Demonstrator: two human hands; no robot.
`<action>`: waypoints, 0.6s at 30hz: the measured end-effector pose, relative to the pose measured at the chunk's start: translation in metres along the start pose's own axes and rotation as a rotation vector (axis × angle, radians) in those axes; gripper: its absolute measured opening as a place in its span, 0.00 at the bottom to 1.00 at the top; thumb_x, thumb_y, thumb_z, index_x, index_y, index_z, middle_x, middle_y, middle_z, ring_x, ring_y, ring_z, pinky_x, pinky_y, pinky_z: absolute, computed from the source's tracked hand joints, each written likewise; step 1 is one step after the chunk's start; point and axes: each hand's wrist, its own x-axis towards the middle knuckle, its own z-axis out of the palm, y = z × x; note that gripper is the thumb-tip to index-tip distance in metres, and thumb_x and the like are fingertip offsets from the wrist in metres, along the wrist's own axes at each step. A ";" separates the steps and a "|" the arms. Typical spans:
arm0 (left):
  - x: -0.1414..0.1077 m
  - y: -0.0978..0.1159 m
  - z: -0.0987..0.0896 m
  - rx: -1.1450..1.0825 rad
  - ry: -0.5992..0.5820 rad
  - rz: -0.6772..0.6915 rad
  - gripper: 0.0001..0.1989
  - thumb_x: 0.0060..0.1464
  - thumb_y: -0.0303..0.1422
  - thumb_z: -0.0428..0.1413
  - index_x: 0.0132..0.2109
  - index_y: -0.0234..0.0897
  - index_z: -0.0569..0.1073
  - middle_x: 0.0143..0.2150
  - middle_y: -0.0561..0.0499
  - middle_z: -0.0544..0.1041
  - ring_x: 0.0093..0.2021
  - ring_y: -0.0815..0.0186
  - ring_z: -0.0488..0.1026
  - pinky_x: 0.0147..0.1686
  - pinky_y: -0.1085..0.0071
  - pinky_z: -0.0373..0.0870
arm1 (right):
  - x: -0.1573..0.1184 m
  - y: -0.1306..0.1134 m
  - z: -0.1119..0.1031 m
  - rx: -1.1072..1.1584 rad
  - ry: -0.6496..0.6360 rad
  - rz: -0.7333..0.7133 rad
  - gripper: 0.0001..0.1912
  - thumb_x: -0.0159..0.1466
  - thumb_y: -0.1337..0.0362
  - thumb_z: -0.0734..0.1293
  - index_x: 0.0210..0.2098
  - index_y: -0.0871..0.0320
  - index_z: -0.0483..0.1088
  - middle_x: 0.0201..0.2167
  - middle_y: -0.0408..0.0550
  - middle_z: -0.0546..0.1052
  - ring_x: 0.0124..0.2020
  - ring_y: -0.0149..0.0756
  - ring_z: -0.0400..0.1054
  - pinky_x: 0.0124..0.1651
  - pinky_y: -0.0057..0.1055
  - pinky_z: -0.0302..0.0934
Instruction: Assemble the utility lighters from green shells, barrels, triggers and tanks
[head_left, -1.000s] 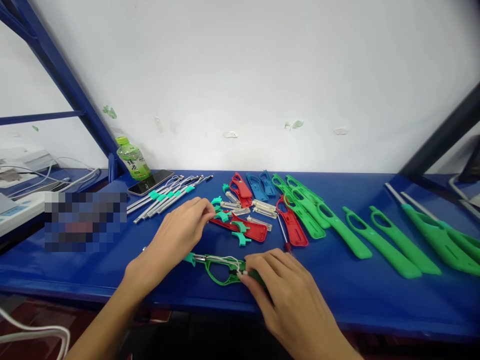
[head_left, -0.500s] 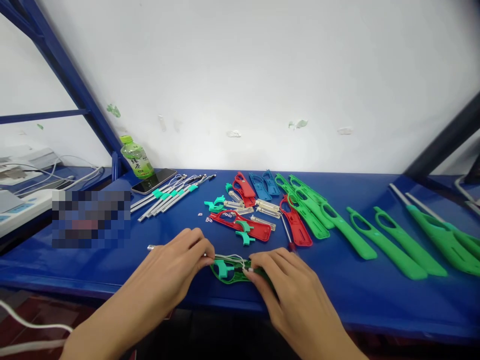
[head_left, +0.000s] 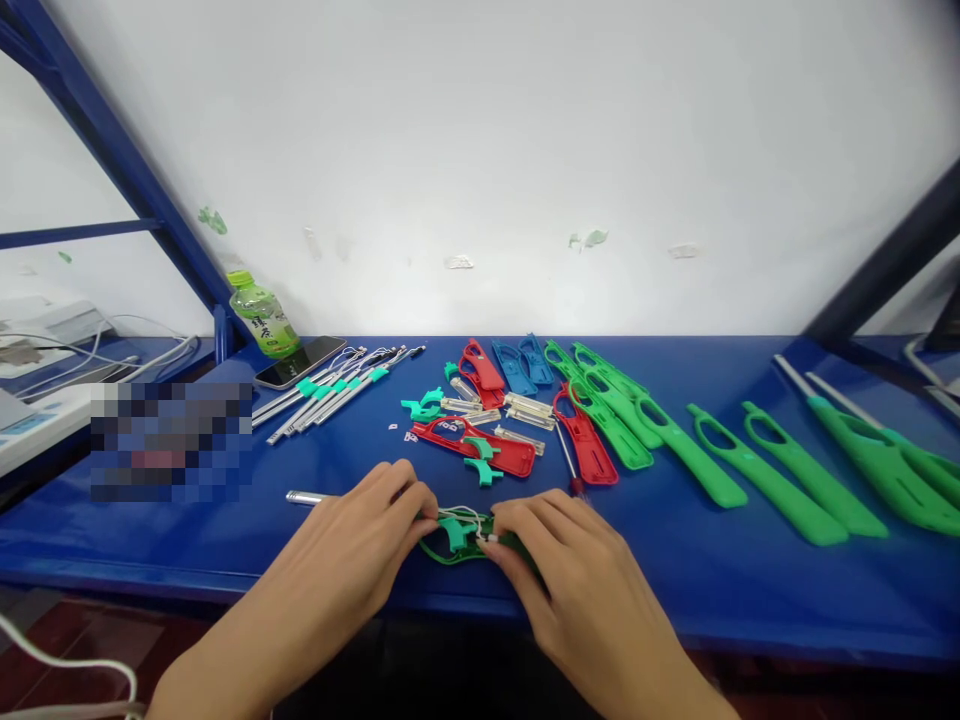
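Note:
A green lighter half-shell [head_left: 450,558] lies hollow side up near the table's front edge, its right part covered by my fingers. In its ring end sits a teal trigger [head_left: 454,533]. My left hand [head_left: 379,525] is closed over a metal lighter tube [head_left: 304,497], whose end pokes out to the left; its grip is partly hidden. From there white wires [head_left: 463,513] loop rightward over the shell. With thumb and fingertips, my right hand [head_left: 551,550] pinches the small white-tipped igniter piece at the wires' end, just above the shell.
Beyond my hands are red half-shells [head_left: 514,458], teal triggers [head_left: 484,472], clear fuel tanks [head_left: 529,410], blue half-shells [head_left: 516,368] and a screwdriver [head_left: 576,485]. Green half-shells [head_left: 757,475] spread rightward. Metal tubes [head_left: 330,400], a phone [head_left: 304,360] and a bottle [head_left: 262,315] are back left.
The teal trigger has tilted and shifted slightly in the shell. More of the metal tube shows left of my left hand. The whole view has shifted a little.

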 end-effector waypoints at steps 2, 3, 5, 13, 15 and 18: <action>0.001 0.003 -0.001 -0.006 0.010 0.005 0.11 0.78 0.29 0.49 0.47 0.44 0.75 0.45 0.51 0.74 0.42 0.58 0.77 0.35 0.63 0.66 | 0.000 0.000 0.000 0.001 0.004 0.001 0.05 0.81 0.64 0.64 0.47 0.52 0.71 0.43 0.42 0.83 0.41 0.44 0.76 0.45 0.43 0.65; 0.001 0.005 -0.001 -0.010 0.013 0.003 0.11 0.78 0.29 0.49 0.47 0.44 0.75 0.45 0.51 0.75 0.42 0.59 0.78 0.35 0.63 0.66 | 0.001 0.000 0.000 -0.001 0.007 0.002 0.05 0.81 0.64 0.64 0.47 0.52 0.71 0.43 0.42 0.83 0.41 0.44 0.76 0.45 0.43 0.65; 0.002 0.007 -0.003 -0.015 0.015 0.005 0.11 0.77 0.29 0.50 0.47 0.44 0.76 0.45 0.51 0.76 0.41 0.59 0.78 0.33 0.63 0.65 | 0.001 0.000 0.000 -0.011 0.012 -0.001 0.05 0.81 0.64 0.64 0.47 0.52 0.71 0.42 0.42 0.83 0.41 0.44 0.76 0.45 0.43 0.65; -0.005 0.001 -0.012 0.126 0.006 0.006 0.13 0.77 0.31 0.49 0.45 0.45 0.76 0.42 0.51 0.77 0.37 0.58 0.77 0.29 0.62 0.56 | 0.001 -0.002 -0.001 -0.013 0.010 -0.003 0.07 0.82 0.64 0.62 0.47 0.52 0.71 0.42 0.42 0.83 0.41 0.43 0.76 0.44 0.43 0.65; -0.006 0.002 -0.014 0.141 -0.019 -0.011 0.13 0.77 0.31 0.48 0.44 0.45 0.76 0.42 0.51 0.77 0.35 0.58 0.77 0.28 0.61 0.55 | 0.001 -0.001 -0.001 -0.013 0.010 0.001 0.08 0.83 0.63 0.61 0.47 0.52 0.71 0.42 0.43 0.83 0.40 0.43 0.76 0.44 0.43 0.64; -0.006 0.008 -0.015 0.151 -0.019 -0.023 0.14 0.76 0.30 0.48 0.43 0.45 0.76 0.41 0.51 0.77 0.35 0.59 0.77 0.28 0.61 0.54 | 0.002 -0.001 -0.001 0.001 0.012 0.012 0.08 0.83 0.62 0.61 0.47 0.51 0.70 0.43 0.43 0.83 0.40 0.43 0.76 0.44 0.42 0.65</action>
